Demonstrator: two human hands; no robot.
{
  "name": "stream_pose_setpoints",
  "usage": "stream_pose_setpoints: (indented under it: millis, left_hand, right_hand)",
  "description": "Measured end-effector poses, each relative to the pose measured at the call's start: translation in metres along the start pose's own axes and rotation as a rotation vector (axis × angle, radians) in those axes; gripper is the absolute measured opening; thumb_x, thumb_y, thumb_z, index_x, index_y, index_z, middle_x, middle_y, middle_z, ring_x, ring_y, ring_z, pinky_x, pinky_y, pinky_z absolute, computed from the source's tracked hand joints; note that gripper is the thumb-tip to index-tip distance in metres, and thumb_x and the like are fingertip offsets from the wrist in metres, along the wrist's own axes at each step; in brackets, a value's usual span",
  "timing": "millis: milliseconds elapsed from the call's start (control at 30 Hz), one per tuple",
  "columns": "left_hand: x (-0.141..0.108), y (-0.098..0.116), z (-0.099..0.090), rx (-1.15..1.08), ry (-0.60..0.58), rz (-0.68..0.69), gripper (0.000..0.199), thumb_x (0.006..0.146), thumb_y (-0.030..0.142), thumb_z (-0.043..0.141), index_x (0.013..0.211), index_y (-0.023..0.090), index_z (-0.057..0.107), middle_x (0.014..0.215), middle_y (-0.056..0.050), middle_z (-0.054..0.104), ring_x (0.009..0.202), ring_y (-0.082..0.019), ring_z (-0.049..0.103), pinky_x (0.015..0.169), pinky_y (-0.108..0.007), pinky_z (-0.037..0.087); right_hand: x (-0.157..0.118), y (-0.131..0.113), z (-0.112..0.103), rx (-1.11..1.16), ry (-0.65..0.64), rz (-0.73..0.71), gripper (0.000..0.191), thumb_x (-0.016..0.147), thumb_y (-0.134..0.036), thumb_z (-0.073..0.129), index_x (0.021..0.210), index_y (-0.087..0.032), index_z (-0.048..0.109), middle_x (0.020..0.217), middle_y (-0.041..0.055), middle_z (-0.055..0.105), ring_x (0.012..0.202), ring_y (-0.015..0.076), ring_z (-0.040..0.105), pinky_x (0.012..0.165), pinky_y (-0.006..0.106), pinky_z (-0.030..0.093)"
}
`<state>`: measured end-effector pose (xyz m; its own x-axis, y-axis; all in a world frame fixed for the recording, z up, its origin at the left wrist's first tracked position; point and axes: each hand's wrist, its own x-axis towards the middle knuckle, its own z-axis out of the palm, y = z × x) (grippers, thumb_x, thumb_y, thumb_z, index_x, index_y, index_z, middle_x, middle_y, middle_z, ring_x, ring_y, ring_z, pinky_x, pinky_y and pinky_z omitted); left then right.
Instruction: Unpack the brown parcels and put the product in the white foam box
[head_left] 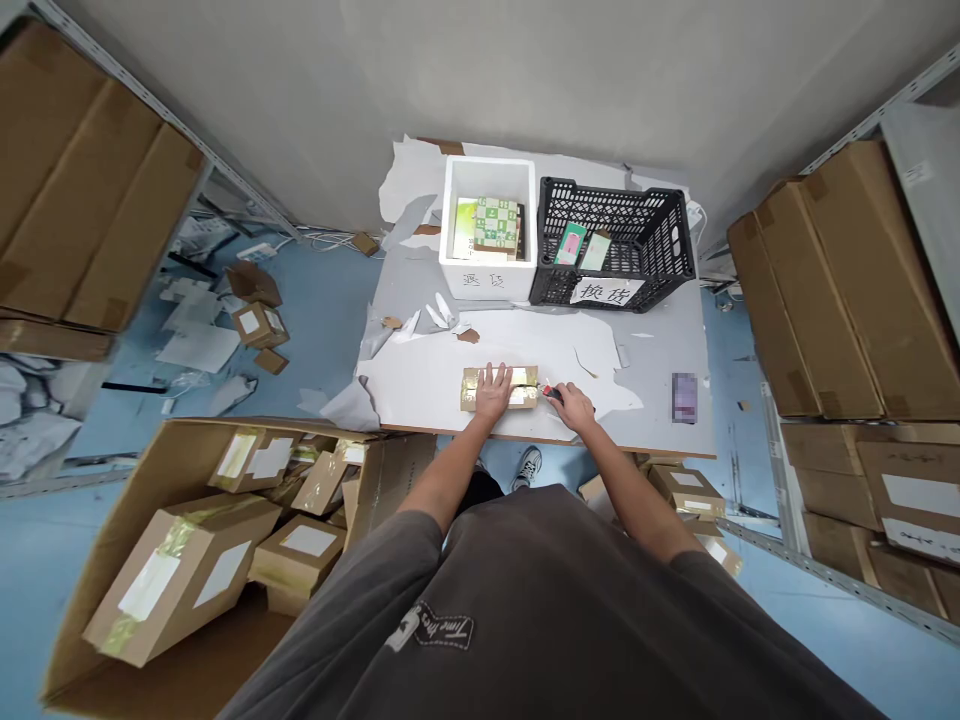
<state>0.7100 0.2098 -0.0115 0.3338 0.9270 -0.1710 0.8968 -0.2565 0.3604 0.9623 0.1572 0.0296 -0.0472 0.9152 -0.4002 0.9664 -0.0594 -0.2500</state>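
Note:
A small taped cardboard box (pixel 523 396) lies near the front edge of the table. My left hand (pixel 493 391) rests flat on top of it with the fingers spread. Just right of the box, my right hand (pixel 574 407) is wrapped round a red and black cutter (pixel 553 393), whose tip points left at the box's right end. White paper (pixel 420 380) covers the tabletop under the box.
Behind the box stand a white foam bin (pixel 487 280) and a black plastic crate (pixel 660 262), both holding items. A purple item (pixel 684 398) lies at the table's right. A large open carton (pixel 112 530) of parcels stands at lower left; shelves flank both sides.

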Motion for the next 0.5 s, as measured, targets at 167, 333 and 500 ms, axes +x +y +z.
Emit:
stream_pose_setpoints:
  millis: [167,333,500]
  left_hand:
    - [0.000,0.003,-0.003,0.002,-0.014,-0.023,0.060,0.115,0.037,0.052,0.172,0.019,0.054,0.179,-0.016,0.047,0.174,-0.040,0.029,0.143,-0.065,0.022]
    - [0.000,0.004,-0.005,0.001,-0.016,-0.031,0.061,0.114,0.039,0.056,0.172,0.022,0.053,0.179,-0.015,0.047,0.175,-0.039,0.028,0.143,-0.063,0.021]
    - [0.000,0.004,-0.005,-0.025,0.000,-0.033,0.060,0.112,0.038,0.059,0.170,0.022,0.057,0.177,-0.015,0.050,0.174,-0.039,0.031,0.143,-0.063,0.021]
  right_hand:
    - [0.006,-0.005,-0.006,-0.037,-0.005,0.002,0.034,0.120,-0.048,0.050,0.139,-0.024,0.065,0.135,0.0148,0.068,0.123,0.0307,0.065,0.092,0.034,0.047]
    - [0.008,-0.002,-0.007,-0.018,0.005,-0.006,0.031,0.119,-0.048,0.054,0.136,-0.026,0.067,0.135,0.0144,0.068,0.124,0.0308,0.065,0.092,0.034,0.048]
    - [-0.016,0.028,0.003,0.121,0.122,0.252,0.031,0.118,-0.047,0.051,0.131,-0.024,0.067,0.129,0.0138,0.071,0.112,0.0293,0.070,0.089,0.034,0.049]
